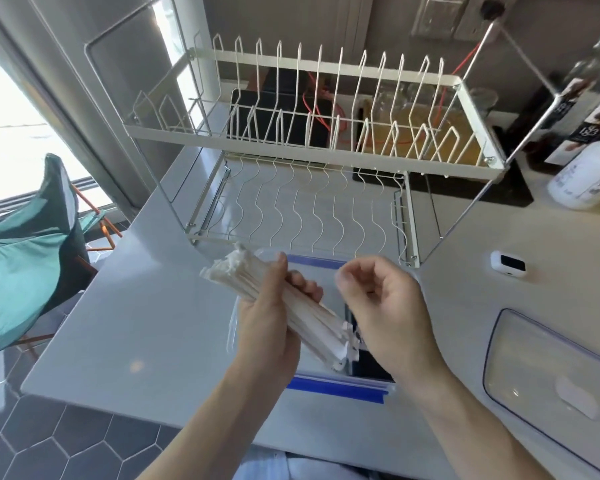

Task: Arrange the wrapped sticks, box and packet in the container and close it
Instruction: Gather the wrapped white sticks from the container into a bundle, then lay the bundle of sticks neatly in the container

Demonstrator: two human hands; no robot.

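— Gripping the sticks (274, 299) is the left hand (267, 327): fingers and thumb curl round the middle of the bundle, which lies slantwise above the container (340, 388), far end up and left, near end down by the right hand (381, 306).

— And the right?

— Loosely curled, close beside the bundle's near end. I see nothing in it, though its fingertips are turned away, so I can't swear to it.

— Where's everything else?

— The container sits on the counter (136, 323) under both hands, blue strips at its near and far rims, in front of the rack (309, 150). Something dark lies inside, maybe the box; I can't tell. The lid (551, 386) rests off to the right, so closing isn't done.

— What could go wrong?

— My guess: the bundle is loose and held only at the middle. If the grip slackens, sticks may fan out and slide onto the counter. Lowered at this slant, the ends could catch the rim.
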